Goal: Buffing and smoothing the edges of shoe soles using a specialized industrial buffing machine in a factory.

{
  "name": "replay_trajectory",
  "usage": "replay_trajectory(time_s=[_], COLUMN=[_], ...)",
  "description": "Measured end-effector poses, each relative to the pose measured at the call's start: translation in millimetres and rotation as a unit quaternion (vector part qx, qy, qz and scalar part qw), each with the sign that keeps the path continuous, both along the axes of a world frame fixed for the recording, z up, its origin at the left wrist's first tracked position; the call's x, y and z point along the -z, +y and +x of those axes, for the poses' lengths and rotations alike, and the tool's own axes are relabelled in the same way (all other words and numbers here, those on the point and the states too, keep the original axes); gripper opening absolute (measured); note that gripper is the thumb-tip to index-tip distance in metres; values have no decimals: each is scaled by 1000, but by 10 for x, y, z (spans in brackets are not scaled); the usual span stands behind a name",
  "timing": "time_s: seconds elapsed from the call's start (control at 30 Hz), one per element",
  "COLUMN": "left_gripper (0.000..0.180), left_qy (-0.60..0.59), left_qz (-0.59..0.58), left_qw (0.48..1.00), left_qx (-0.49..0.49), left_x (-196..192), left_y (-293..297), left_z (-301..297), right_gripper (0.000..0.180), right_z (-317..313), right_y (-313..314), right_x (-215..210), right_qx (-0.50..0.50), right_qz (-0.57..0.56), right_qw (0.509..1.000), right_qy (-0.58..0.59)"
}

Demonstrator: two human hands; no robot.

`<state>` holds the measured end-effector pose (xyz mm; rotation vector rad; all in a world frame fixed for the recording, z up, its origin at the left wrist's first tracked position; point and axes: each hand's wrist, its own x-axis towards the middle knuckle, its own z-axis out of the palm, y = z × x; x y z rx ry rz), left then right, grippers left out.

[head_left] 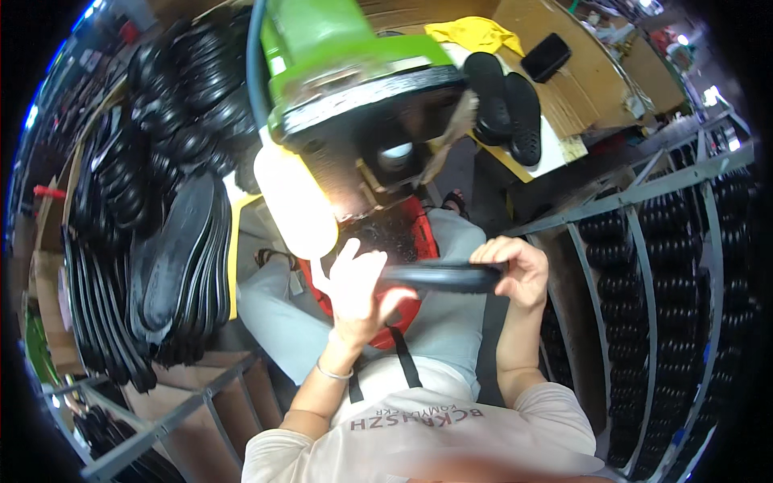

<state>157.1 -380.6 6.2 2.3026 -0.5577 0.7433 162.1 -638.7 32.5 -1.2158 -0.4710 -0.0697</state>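
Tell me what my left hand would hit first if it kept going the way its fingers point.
Probably the white bottle hanging under the green machine; left hand, on the black sole, points up toward it, though depth is unclear.

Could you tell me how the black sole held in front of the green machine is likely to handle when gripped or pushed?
The sole is thin and long, so it probably flexes somewhat, yet it spans straight between the left hand and right hand, suggesting moderate stiffness. It looks light: fingertip grips carry it. Its flat shape makes rolling unlikely.
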Motion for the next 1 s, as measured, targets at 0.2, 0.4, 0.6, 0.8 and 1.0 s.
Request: replay_trajectory(time_s=[0.2,0.4,0.6,0.8,1.0], left_gripper=[45,41,20,29,28], left_qy=[22,-71,-63,-65,-22], left_qz=[75,73,69,41,-76], left_qw=[994,993,995,994,994], left_qx=[-75,-67,-36,-71,-73], left_x=[-159,-492,-451,-236,141], left_y=[372,455,669,851,912], left_z=[128,388,505,416,396], right_gripper=[43,59,59,61,61], right_z=[438,561,585,603,604], right_y=[393,848,985,1149,1306], right_x=[546,610,652,693,644], right_qx=[90,224,220,170,190], right_qz=[89,-15,14,14,-65], right_qw=[991,974,974,985,977], right_qy=[50,-42,-45,-8,-70])
